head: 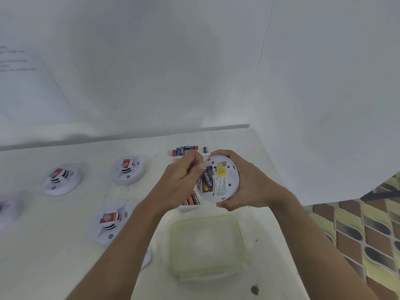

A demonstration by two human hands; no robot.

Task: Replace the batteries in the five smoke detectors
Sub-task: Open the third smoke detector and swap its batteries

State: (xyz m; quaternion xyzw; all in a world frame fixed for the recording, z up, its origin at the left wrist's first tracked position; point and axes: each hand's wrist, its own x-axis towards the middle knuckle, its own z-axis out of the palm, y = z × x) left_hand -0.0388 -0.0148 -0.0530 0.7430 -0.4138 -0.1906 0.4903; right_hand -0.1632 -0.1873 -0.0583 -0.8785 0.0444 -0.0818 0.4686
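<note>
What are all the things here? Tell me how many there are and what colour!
held detector: one, white, back up, battery slot open, in the right hand
battery: one, black, in that slot
table detectors: four, white, three with red labels, on the left of the table; one cut off by the picture's edge
loose batteries: several, red, blue and black, in two groups, one beyond the hands and one beneath them
box: one, clear with a green rim, near side of the table
table: one, white
floor: brown and yellow pattern, on the right
left hand: fingers curled at the slot; whether they hold anything is unclear
right hand: grips the held detector
</note>
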